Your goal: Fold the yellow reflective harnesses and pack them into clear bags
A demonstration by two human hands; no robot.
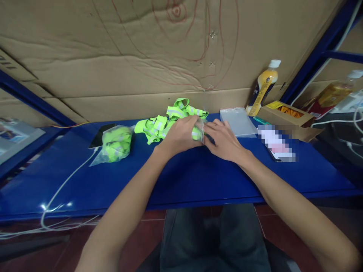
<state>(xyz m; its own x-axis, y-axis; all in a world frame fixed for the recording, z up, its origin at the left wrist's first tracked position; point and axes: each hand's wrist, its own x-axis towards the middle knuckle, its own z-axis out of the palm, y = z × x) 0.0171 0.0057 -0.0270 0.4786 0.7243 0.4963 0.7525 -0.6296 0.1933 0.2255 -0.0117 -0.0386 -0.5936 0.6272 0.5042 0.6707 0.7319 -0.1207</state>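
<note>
Both of my hands meet over the middle of the blue shelf, at a clear plastic bag [200, 130] with neon-yellow reflective fabric partly inside. My left hand [184, 132] is wrapped round the bag and its contents. The fingers of my right hand [222, 138] are closed at the bag's edge on the right. Behind and left of my hands lie small neon-yellow reflective garments [154, 126], one with a cap-like brim. Further left sits a filled clear bag [117, 143] of the same fabric. A flat clear bag [238, 121] lies just beyond my right hand.
A phone [276, 143] lies on the right of the blue shelf [198, 177]. Behind it stand an open cardboard box [286, 113] and a yellow-labelled bottle [263, 88]. At left, a dark flat device [102, 135] has a white cable [66, 187]. Cardboard [136, 79] walls the back.
</note>
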